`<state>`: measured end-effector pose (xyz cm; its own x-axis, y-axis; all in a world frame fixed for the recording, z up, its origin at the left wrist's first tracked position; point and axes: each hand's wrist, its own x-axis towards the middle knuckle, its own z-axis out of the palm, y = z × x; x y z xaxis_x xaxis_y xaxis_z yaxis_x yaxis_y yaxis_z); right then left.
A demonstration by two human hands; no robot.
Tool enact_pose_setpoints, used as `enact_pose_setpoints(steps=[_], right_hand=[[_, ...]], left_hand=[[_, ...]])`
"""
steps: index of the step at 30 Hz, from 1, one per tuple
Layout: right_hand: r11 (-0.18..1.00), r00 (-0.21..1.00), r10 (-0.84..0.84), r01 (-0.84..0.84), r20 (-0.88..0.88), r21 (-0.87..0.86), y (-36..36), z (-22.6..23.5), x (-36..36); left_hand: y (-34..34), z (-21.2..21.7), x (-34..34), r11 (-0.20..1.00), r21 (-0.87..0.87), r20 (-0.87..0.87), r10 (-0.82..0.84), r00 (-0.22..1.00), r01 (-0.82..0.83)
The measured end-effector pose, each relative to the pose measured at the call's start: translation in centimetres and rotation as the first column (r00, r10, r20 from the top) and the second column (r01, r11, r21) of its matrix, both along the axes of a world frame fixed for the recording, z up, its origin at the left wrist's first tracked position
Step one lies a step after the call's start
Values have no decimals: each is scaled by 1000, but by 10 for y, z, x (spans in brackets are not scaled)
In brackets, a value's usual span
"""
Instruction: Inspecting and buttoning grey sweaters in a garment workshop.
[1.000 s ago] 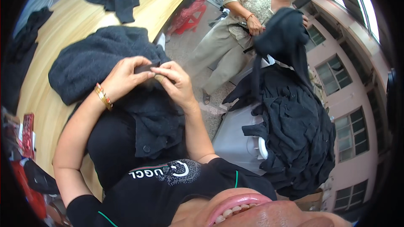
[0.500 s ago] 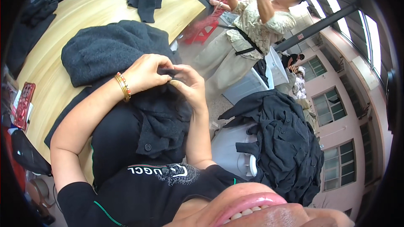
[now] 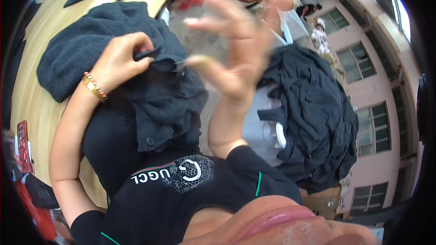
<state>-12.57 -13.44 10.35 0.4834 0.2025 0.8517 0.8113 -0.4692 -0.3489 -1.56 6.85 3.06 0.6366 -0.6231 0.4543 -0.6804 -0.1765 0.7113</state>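
Garment [image 3: 168,111] | charcoal, fuzzy, rumpled, round button [image 3: 150,141] | left grip [image 3: 121,56] pinching it | right grip [image 3: 236,47] released

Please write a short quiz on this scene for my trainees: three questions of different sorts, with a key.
1. True or false: the right hand is spread open.
2. What is the main colour of the bracelet on the left wrist?
A) blue
B) gold
C) green
3. Fill in the blank: the left hand pinches a piece of dark ____.

Key:
1. True
2. B
3. cloth
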Motion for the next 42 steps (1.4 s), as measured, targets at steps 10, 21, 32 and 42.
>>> enact_pose_setpoints(steps=[10,21,32,42], right_hand=[[997,974,68,-71,-217,-6,-3,-15,11],[995,902,25,-62,-430,-72,-15,-99,47],[989,976,-126,110,-179,-94,7,-99,39],[992,989,-111,104,-95,-75,7,-99,42]], left_hand=[[0,8,-4,995,97,-96,-13,995,22],[-1,13,-5,990,132,-97,-37,995,50],[-1,9,-3,1000,-12,-121,-15,993,14],[-2,5,1,987,-161,-255,-60,965,19]])
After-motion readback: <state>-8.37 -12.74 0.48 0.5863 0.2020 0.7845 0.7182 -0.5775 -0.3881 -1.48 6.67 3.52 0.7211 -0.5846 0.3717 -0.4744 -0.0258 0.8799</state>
